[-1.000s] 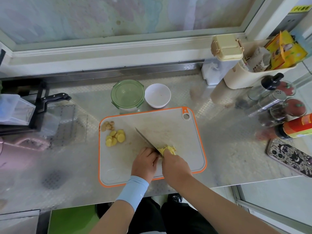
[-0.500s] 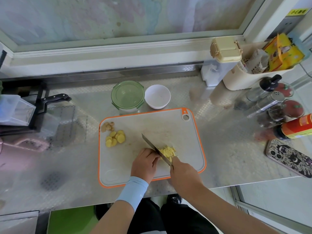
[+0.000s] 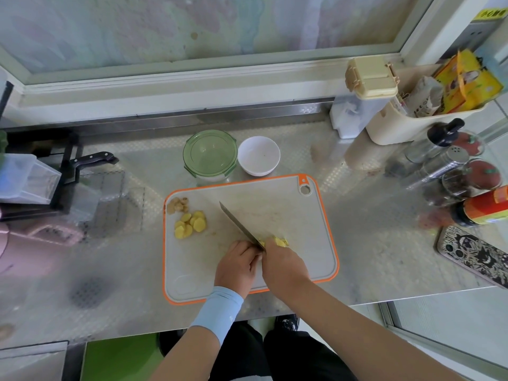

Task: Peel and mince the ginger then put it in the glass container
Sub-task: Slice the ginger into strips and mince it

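Observation:
On the orange-rimmed cutting board [image 3: 316, 215], my right hand [image 3: 284, 264] grips the handle of a knife [image 3: 239, 225], whose blade points away to the upper left. A small pile of cut yellow ginger [image 3: 280, 240] lies just past my right knuckles, partly hidden by them. My left hand [image 3: 236, 266] rests on the board with its fingers curled, close against the blade's left side; nothing shows in it. Peeled ginger slices [image 3: 191, 224] and brown peel scraps [image 3: 177, 206] sit at the board's left. The glass container [image 3: 210, 158] with its green lid stands behind the board.
A white bowl [image 3: 258, 155] stands right of the container. Spice jars, a red-capped bottle [image 3: 483, 206] and a phone [image 3: 475, 255] line the right side. A black-handled knife [image 3: 93, 159] and a clear rack [image 3: 27, 180] sit at the left.
The knife drew back toward me half a second ago, uncovering more ginger, then pushed forward again. My right hand now covers part of the pile. The left hand barely moved.

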`<state>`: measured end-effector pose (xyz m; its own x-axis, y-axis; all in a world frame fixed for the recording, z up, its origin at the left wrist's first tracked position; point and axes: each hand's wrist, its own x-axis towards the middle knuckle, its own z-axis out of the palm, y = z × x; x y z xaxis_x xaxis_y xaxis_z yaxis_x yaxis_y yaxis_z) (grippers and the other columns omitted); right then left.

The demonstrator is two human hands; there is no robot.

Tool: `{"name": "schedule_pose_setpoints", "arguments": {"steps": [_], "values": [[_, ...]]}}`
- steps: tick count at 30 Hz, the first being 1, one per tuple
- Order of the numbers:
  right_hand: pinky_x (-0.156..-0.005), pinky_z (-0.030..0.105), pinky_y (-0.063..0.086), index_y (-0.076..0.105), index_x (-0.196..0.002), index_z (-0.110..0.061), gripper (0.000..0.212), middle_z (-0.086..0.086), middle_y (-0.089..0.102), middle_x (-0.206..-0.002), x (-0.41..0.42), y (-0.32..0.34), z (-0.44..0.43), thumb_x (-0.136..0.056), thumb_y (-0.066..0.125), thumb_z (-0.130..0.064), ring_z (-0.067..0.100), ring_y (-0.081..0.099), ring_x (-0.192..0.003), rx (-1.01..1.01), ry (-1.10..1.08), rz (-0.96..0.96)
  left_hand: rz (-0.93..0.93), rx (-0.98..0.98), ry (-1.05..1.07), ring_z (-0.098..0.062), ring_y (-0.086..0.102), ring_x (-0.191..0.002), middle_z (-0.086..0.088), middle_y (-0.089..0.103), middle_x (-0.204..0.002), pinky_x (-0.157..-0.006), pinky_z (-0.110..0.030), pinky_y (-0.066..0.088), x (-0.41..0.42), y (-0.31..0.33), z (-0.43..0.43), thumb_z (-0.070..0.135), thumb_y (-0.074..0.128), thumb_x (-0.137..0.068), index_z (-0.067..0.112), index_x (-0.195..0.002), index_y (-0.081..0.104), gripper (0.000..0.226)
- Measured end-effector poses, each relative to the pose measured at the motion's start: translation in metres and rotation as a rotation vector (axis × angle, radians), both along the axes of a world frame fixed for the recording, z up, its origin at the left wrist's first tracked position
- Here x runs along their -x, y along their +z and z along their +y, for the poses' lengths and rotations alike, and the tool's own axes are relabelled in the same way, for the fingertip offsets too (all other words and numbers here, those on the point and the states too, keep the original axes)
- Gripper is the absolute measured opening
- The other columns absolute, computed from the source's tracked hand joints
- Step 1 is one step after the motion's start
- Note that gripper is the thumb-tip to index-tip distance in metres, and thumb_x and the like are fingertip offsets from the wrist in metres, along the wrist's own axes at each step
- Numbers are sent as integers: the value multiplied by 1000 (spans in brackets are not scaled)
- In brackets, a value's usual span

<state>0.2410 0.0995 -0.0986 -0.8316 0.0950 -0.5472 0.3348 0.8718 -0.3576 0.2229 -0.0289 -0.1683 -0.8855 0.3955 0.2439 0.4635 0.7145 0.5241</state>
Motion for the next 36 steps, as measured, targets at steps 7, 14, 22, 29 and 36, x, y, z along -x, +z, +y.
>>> {"name": "schedule_pose_setpoints", "arguments": {"steps": [7,14,22,29,36], "values": [[-48,30,29,30,-92,-20,14,0,45,-69,-22,3,11,-98,40,-11,24,48,-64,-32,-9,-23,42,-24,-18,-14,54,-89,2,65,-84,-66,-20,48,1,-5,-1,18,55,-87,15,-76,71,20],[-54,28,38,36,-103,-19,11,-2,45,-69,-30,3,18,-98,43,-12,25,51,-67,-77,37,-26,22,-33,-5,-14,54,-88,4,65,-85,-64,-21,46,0,-9,-1,18,57,-87,18,-78,72,17],[-62,31,39,43,-110,-18,18,-3,42,-72,-2,-2,0,-96,40,-8,25,48,-70,-57,44,-12,-27,-11,12,-14,53,-90,5,65,-88,-66,-18,42,-1,-6,0,20,52,-88,17,-84,73,21],[-51,28,32,35,-99,-20,9,-1,43,-69,-11,1,8,-98,39,-11,23,48,-66,-25,3,-22,23,-32,12,-14,53,-88,3,63,-85,-70,-17,41,-2,-3,0,17,54,-88,15,-78,71,20],[-47,24,29,30,-98,-20,11,-3,42,-69,-36,5,22,-101,40,-17,15,42,-57,-77,50,-22,15,-46,8,-15,54,-86,1,63,-83,-69,-19,45,-1,-6,1,17,55,-88,14,-76,71,20]]}}
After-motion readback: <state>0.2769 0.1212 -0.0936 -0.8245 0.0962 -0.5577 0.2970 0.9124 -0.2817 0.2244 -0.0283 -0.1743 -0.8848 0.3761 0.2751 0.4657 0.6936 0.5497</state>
